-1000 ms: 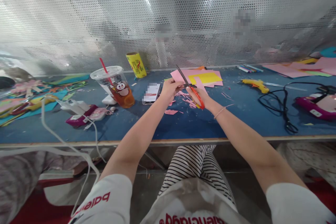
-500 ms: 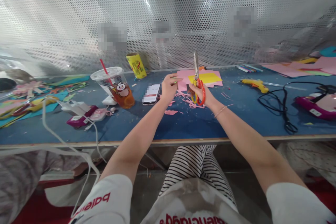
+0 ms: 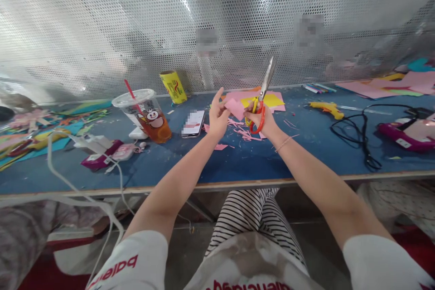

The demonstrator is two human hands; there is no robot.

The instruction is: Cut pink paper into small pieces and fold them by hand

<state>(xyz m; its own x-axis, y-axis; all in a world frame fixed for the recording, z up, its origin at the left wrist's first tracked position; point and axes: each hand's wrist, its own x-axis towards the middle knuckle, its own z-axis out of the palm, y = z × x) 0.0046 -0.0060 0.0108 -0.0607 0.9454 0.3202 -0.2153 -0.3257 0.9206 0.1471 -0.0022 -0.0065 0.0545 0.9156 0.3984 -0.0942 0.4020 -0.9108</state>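
Observation:
A small piece of pink paper (image 3: pixel 235 108) is pinched between the thumb and fingers of my left hand (image 3: pixel 218 120), its index finger raised. My right hand (image 3: pixel 268 123) is closed around the red and yellow handles of a pair of scissors (image 3: pixel 267 82), whose blades point up and away and look closed. Its fingertips are at the right edge of the pink piece; whether they grip it I cannot tell. Beneath both hands lie thin pink paper scraps (image 3: pixel 249 134). Behind them are pink sheets with a yellow sheet (image 3: pixel 277 99) on top.
Left of my hands are a phone (image 3: pixel 193 124), a drink cup with a red straw (image 3: pixel 149 115) and a yellow roll (image 3: pixel 174 87). A purple power strip (image 3: pixel 98 159) with white cables lies farther left. On the right are a yellow glue gun (image 3: pixel 326 108) and a black cable (image 3: pixel 363 136).
The pink piece has turned from nearly edge-on to showing its flat face. The scissors have tilted to the right, and my right fingertips have come up to the paper's edge.

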